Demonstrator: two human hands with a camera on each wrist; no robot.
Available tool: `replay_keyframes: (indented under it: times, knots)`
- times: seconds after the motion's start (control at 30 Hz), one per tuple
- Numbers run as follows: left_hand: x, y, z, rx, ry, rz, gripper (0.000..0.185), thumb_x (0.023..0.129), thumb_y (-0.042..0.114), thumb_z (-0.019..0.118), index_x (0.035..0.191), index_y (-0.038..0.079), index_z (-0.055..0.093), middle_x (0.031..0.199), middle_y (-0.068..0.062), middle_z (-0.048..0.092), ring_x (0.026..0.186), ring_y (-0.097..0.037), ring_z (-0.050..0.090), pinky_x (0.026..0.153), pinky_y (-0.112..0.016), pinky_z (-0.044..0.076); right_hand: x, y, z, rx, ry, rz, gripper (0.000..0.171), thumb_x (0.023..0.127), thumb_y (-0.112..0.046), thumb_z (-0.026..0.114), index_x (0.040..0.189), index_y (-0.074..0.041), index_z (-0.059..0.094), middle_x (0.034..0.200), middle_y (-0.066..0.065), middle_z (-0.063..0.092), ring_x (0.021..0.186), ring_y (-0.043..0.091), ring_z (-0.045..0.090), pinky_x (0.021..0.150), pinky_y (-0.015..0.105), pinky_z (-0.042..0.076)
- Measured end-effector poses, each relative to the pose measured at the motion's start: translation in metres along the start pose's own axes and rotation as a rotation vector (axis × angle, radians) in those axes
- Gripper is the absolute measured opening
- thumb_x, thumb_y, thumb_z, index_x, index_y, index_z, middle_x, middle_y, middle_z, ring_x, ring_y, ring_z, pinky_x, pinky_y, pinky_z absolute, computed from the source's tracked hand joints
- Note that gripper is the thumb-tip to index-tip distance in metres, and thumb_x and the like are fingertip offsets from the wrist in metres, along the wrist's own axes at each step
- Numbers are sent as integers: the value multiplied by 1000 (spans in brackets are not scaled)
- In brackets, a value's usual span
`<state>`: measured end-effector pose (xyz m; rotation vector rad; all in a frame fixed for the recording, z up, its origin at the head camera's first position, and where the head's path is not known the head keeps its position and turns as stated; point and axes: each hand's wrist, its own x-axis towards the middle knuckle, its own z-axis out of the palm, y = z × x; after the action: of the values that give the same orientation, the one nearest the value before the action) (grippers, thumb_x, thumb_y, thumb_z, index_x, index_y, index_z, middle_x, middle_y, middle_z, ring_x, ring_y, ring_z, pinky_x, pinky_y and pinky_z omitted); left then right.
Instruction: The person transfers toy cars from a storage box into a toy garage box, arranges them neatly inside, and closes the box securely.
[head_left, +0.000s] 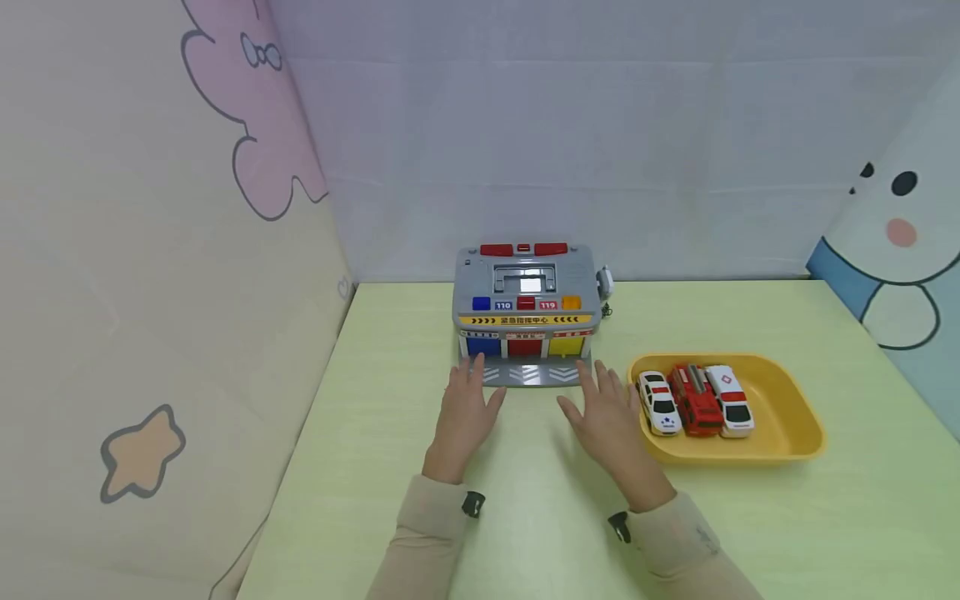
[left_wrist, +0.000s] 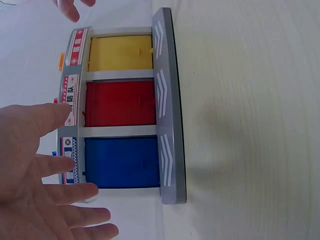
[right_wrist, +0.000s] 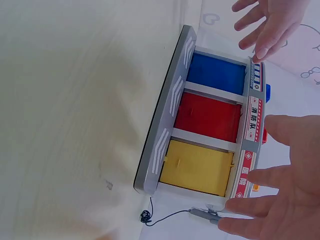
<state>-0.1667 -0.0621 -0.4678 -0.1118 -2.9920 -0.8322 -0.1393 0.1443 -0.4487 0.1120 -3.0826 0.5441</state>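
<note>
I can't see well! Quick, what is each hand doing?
Left hand: open, holding nothing, beside the grey plastic toy garage.
Right hand: open, holding nothing.

One toy garage stands at the back edge of the desk, with three doors in its front: one blue door, one red door and one yellow door. One yellow tray lies toward the right edge and holds three toy cars: one white police car, one red fire engine and one white ambulance. Two hands are in view, one left hand and one right hand.
</note>
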Motion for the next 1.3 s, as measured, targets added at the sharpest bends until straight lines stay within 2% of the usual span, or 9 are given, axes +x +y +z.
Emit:
replay_keyframes:
  times: [0.2,0.57,0.77,1.0,1.3]
  knots:
    - [3,-7,-4,-54,35,-25,64,89,38,54,141,10,28,140,-14,29,126,-28,29,98,-42,30,-3,3,-2,-18,8,-6,68,91,-50,41,142,-7,26,141,24,22,126,43,19,98,61,8]
    - [14,-17,-17,-141,111,-35,60,91,35,53,139,7,30,137,-11,34,125,-24,32,99,-40,30,-7,5,-8,19,-24,33,68,91,-46,46,141,-6,25,141,25,21,127,44,17,99,58,12]
    - [20,-24,-23,-176,121,-51,62,91,40,49,140,6,29,139,-13,32,126,-26,30,100,-41,28,-9,6,-9,6,-21,33,68,91,-47,45,141,-5,25,141,25,22,127,43,18,99,56,17]
    - [30,-32,-29,-290,150,-42,61,92,38,48,140,6,29,138,-14,32,126,-26,29,100,-42,27,-13,11,-14,2,21,-5,67,91,-44,47,140,-1,28,139,26,25,126,42,21,100,54,18]
    - [46,-35,-30,-318,134,-49,59,93,37,46,141,9,26,140,-12,30,128,-25,26,102,-41,24,-17,14,-21,6,60,-19,67,91,-44,47,138,0,29,136,27,30,124,42,25,99,54,22]
